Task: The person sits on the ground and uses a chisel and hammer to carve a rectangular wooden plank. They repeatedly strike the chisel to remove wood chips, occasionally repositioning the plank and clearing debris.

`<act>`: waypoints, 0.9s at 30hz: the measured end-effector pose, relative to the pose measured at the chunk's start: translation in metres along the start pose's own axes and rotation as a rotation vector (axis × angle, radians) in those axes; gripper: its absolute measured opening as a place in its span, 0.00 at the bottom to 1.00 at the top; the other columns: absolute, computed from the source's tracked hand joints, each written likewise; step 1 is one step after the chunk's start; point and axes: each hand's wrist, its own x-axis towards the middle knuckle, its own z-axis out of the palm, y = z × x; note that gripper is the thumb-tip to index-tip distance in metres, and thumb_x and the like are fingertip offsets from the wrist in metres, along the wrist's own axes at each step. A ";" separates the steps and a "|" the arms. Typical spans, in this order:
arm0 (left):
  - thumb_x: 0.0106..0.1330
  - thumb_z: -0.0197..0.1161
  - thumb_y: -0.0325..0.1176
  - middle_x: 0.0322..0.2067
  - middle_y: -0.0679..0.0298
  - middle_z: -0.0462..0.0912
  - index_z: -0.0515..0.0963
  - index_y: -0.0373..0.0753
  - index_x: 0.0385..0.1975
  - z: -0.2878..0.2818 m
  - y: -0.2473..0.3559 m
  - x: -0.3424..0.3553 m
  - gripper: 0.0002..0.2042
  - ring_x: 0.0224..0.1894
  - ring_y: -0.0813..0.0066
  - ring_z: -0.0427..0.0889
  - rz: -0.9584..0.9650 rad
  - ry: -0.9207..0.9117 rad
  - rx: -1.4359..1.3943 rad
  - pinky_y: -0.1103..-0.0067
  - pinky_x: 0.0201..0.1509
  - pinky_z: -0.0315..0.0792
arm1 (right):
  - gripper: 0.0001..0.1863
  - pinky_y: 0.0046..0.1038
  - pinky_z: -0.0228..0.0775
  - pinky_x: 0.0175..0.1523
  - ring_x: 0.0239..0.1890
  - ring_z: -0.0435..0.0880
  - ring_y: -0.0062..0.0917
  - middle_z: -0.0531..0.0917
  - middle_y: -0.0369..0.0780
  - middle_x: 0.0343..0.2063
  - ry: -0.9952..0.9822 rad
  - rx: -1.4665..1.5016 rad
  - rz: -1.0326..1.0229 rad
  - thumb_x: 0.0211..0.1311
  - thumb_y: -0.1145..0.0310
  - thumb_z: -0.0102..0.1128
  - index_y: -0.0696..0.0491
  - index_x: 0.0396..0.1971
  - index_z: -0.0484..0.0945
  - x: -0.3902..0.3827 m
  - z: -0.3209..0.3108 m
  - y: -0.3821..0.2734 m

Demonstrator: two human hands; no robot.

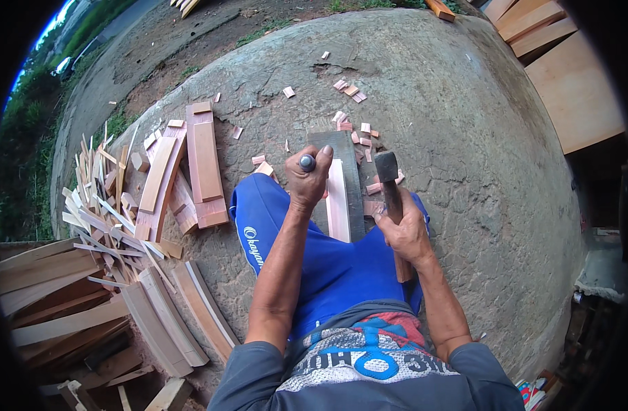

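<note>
My left hand (310, 185) is closed around an upright chisel (307, 163); only the round butt of its handle shows, and the blade is hidden below the fist. Just right of that fist, a pale wood strip (338, 202) lies along a dark, weathered board (355, 192) between my knees. A hammer (386, 166) is in my right hand (408, 236), gripped by its wooden handle, with the head pointing away from me and raised over the board's right side. Small cut wood chips (365, 140) are scattered around the board's far end and right edge.
At the left lie curved wood pieces (206, 157), a heap of offcuts (108, 205) and more curved strips (167, 322). Stacked boards (50, 274) fill the lower left. Large planks (574, 89) stand at the far right. The ground is rough concrete (492, 171).
</note>
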 end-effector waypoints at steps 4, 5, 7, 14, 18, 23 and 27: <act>0.74 0.66 0.32 0.13 0.70 0.72 0.70 0.41 0.15 -0.002 -0.002 0.000 0.21 0.15 0.85 0.70 0.025 -0.021 0.005 0.81 0.19 0.65 | 0.34 0.36 0.78 0.55 0.46 0.87 0.35 0.85 0.48 0.43 -0.011 -0.054 -0.039 0.62 0.70 0.65 0.58 0.68 0.67 0.001 0.002 -0.006; 0.74 0.66 0.33 0.13 0.70 0.72 0.70 0.41 0.15 -0.002 -0.003 -0.001 0.21 0.15 0.85 0.70 0.038 -0.021 -0.001 0.81 0.19 0.65 | 0.33 0.36 0.78 0.54 0.45 0.88 0.36 0.86 0.49 0.42 -0.012 -0.078 -0.059 0.62 0.69 0.65 0.58 0.68 0.67 0.002 0.002 -0.006; 0.74 0.66 0.32 0.13 0.70 0.73 0.70 0.41 0.15 -0.002 -0.004 -0.001 0.21 0.15 0.85 0.70 0.033 -0.018 0.014 0.81 0.19 0.65 | 0.32 0.37 0.78 0.52 0.42 0.88 0.36 0.86 0.49 0.38 -0.015 -0.094 -0.068 0.62 0.69 0.65 0.58 0.67 0.68 0.004 0.004 -0.006; 0.71 0.68 0.33 0.15 0.72 0.72 0.72 0.38 0.16 0.006 0.002 0.014 0.19 0.20 0.87 0.68 0.021 -0.001 -0.027 0.79 0.22 0.61 | 0.30 0.43 0.80 0.46 0.42 0.90 0.47 0.87 0.53 0.35 -0.042 -0.249 -0.298 0.63 0.71 0.64 0.57 0.64 0.68 0.021 0.009 -0.027; 0.68 0.67 0.28 0.19 0.69 0.81 0.83 0.35 0.25 0.012 0.010 0.014 0.09 0.24 0.86 0.77 0.139 0.057 -0.115 0.81 0.27 0.70 | 0.31 0.41 0.82 0.46 0.44 0.90 0.50 0.86 0.54 0.40 -0.072 -0.438 -0.556 0.62 0.74 0.65 0.56 0.66 0.68 0.035 -0.009 -0.087; 0.67 0.64 0.30 0.40 0.59 0.89 0.86 0.38 0.46 0.006 -0.006 0.013 0.10 0.43 0.62 0.87 0.237 -0.028 0.222 0.69 0.48 0.78 | 0.29 0.42 0.86 0.38 0.37 0.90 0.48 0.86 0.51 0.34 -0.009 -0.743 -0.892 0.62 0.73 0.64 0.55 0.63 0.66 0.047 -0.013 -0.133; 0.67 0.63 0.30 0.47 0.57 0.87 0.85 0.41 0.48 0.009 -0.017 0.014 0.11 0.49 0.56 0.86 0.296 -0.087 0.400 0.66 0.53 0.77 | 0.30 0.46 0.84 0.38 0.40 0.89 0.48 0.86 0.53 0.38 -0.311 -1.127 -0.523 0.62 0.74 0.61 0.52 0.65 0.67 0.078 -0.011 -0.101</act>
